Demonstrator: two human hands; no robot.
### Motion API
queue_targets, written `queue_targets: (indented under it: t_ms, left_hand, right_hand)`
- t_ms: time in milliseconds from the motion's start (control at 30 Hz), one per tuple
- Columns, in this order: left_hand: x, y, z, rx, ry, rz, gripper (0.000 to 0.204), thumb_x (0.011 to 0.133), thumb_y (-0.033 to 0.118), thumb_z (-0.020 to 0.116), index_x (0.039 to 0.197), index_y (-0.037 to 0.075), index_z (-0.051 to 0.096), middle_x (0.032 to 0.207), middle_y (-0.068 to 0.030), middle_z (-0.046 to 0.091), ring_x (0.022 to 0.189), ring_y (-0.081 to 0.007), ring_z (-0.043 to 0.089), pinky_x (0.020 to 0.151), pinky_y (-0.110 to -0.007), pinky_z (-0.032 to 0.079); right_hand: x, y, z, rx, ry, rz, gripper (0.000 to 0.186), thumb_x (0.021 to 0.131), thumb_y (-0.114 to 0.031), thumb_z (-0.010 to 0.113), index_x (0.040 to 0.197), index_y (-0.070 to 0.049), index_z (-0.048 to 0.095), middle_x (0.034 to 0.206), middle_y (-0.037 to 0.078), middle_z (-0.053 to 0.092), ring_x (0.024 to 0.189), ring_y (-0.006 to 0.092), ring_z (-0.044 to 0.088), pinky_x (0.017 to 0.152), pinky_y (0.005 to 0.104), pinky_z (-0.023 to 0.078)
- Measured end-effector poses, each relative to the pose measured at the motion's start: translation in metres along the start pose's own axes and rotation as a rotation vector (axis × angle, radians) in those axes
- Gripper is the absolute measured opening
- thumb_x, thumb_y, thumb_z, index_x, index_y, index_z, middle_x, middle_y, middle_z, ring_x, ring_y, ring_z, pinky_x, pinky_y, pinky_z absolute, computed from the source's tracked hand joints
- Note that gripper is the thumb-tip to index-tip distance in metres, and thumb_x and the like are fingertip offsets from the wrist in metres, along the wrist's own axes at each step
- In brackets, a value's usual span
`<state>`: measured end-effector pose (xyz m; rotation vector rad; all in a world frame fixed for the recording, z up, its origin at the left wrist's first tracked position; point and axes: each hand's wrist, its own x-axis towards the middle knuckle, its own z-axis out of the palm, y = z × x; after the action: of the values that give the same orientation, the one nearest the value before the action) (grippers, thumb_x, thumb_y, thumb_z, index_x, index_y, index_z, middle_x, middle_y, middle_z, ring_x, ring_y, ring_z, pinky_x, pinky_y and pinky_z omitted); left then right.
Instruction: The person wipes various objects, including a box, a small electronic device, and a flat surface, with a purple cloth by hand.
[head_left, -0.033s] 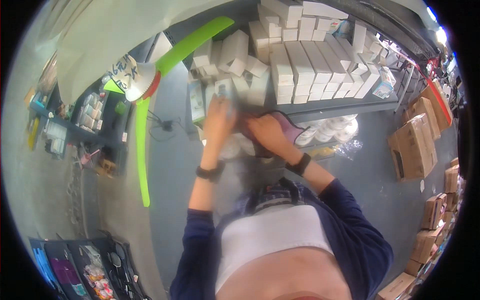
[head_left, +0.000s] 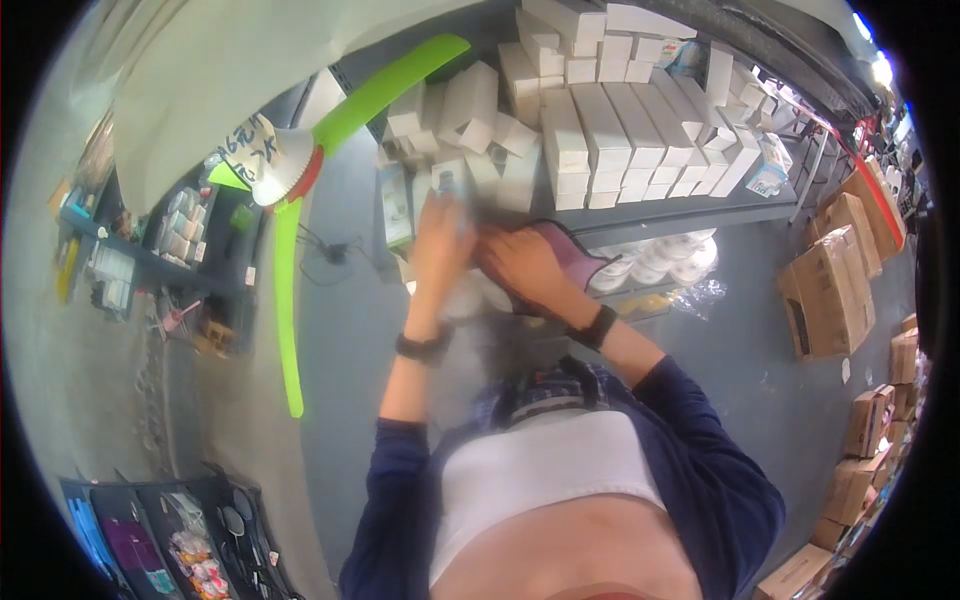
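Left of centre, the left hand (head_left: 440, 228) is blurred, its fingers partly curled in front of the white boxes; whether it grips anything, I cannot tell. Just left of it stands a narrow white-and-green box (head_left: 397, 210), which a sideways sweep of the wrist could knock over. Above the hands, the jumbled boxes (head_left: 468, 105) lean at odd angles, so a bump at the bottom of that heap could start a slide. At the centre, the right hand (head_left: 528, 262) has its fingers bent over the purple cloth (head_left: 575, 255), which lies at the middle of the frame by the shelf (head_left: 690, 212); how firmly it pinches is hidden. A loose grip could let the cloth slip off the front edge, and its dark rim might snag on a box corner.

Counting from the left: two long green blades (head_left: 287, 320) on one white fan hub (head_left: 285, 165), plus a short green piece beside it; two hands, with one dark band (head_left: 425, 348) on each wrist; one purple cloth; well over twenty white boxes, overlapping too much for an exact number; several white rolls (head_left: 690, 262) beneath the shelf; and at right, at least two brown cartons (head_left: 832, 305), with more along the edge.
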<state>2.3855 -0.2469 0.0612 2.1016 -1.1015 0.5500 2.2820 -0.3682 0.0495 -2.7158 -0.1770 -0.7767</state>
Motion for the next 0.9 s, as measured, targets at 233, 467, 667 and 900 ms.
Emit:
queue_targets:
  t_ms: [233, 467, 667, 900]
  left_hand:
    - [-0.004, 0.005, -0.004, -0.084, 0.042, 0.023, 0.027, 0.077, 0.006, 0.06, 0.103, 0.006, 0.056, 0.121, -0.0148, 0.049, 0.121, -0.0393, 0.036, 0.097, -0.044, 0.033]
    - [-0.005, 0.004, -0.008, -0.133, 0.065, 0.014, 0.029, 0.079, 0.007, 0.059, 0.107, 0.007, 0.056, 0.124, -0.015, 0.047, 0.123, -0.0373, 0.035, 0.098, -0.043, 0.032]
    - [-0.054, -0.001, -0.02, -0.08, 0.07, 0.061, 0.035, 0.078, 0.012, 0.061, 0.112, 0.005, 0.055, 0.129, -0.017, 0.043, 0.124, -0.0373, 0.033, 0.1, -0.045, 0.029]
    - [-0.057, 0.001, -0.037, 0.133, 0.143, -0.143, 0.06, 0.077, 0.016, 0.064, 0.131, 0.009, 0.037, 0.137, -0.0235, 0.027, 0.124, -0.0423, 0.032, 0.099, -0.047, 0.031]
  right_hand:
    - [-0.002, -0.001, -0.007, 0.09, 0.254, 0.015, 0.057, 0.064, -0.025, 0.067, 0.112, -0.001, 0.05, 0.106, 0.017, 0.056, 0.095, 0.0334, 0.054, 0.082, 0.0407, 0.044]
    - [-0.018, 0.005, 0.006, -0.231, 0.235, 0.087, 0.061, 0.064, -0.028, 0.067, 0.115, 0.001, 0.049, 0.112, 0.019, 0.054, 0.107, 0.0338, 0.05, 0.091, 0.042, 0.039]
    - [0.015, -0.031, -0.023, 0.217, 0.132, 0.275, 0.06, 0.065, -0.031, 0.066, 0.111, 0.003, 0.051, 0.113, 0.02, 0.053, 0.108, 0.0335, 0.048, 0.095, 0.0413, 0.036]
    - [-0.014, -0.011, 0.006, -0.195, 0.225, 0.214, 0.04, 0.071, -0.02, 0.06, 0.107, -0.002, 0.056, 0.111, 0.014, 0.055, 0.111, 0.0304, 0.048, 0.098, 0.0416, 0.033]
